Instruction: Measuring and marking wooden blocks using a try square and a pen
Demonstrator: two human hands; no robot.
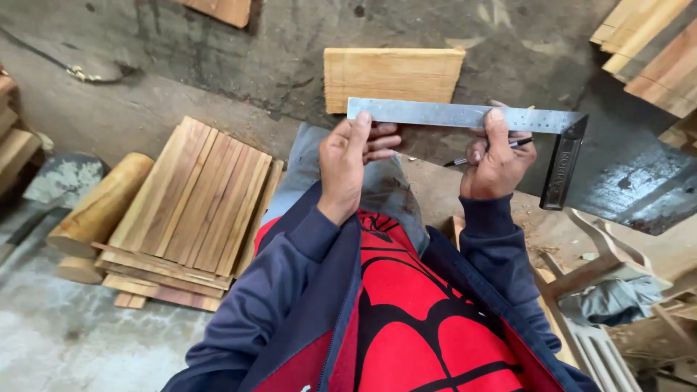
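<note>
A small rectangular wooden board is held up in front of me, above my knee. Along its near edge lies the steel blade of a try square, whose dark stock hangs down at the right. My left hand grips the board and the blade's left end, thumb on the metal. My right hand presses its thumb on the blade further right and holds a thin pencil between its fingers.
A stack of thin wooden slats lies on the concrete floor at the left, beside a round log. More planks lie at the top right. A pale wooden chair frame with a grey cloth sits at the lower right.
</note>
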